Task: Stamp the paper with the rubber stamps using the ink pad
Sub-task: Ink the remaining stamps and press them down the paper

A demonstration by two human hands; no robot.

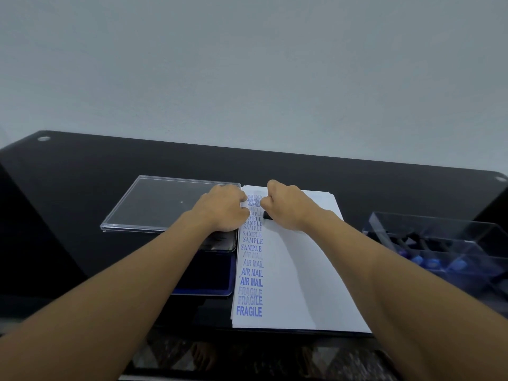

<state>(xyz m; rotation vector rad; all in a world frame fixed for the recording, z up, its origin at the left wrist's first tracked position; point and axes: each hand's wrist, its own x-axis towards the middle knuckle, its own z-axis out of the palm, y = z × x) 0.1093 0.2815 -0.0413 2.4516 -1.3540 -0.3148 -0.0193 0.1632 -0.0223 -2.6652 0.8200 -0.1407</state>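
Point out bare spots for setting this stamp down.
Free: the blank paper right of the stamped column; the table strip between paper and clear stamp box; and left of the clear lid. Crowded: the column's top, where left hand and right hand meet, and the ink pad against the paper's left edge.

surface: black glossy table | left: blue ink pad, clear lid behind it | centre: white paper just beside pad | right: clear stamp box

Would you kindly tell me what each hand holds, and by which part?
The right hand grips a rubber stamp by its top, hidden in the fist. The left hand holds nothing, resting at the left edge of the paper.
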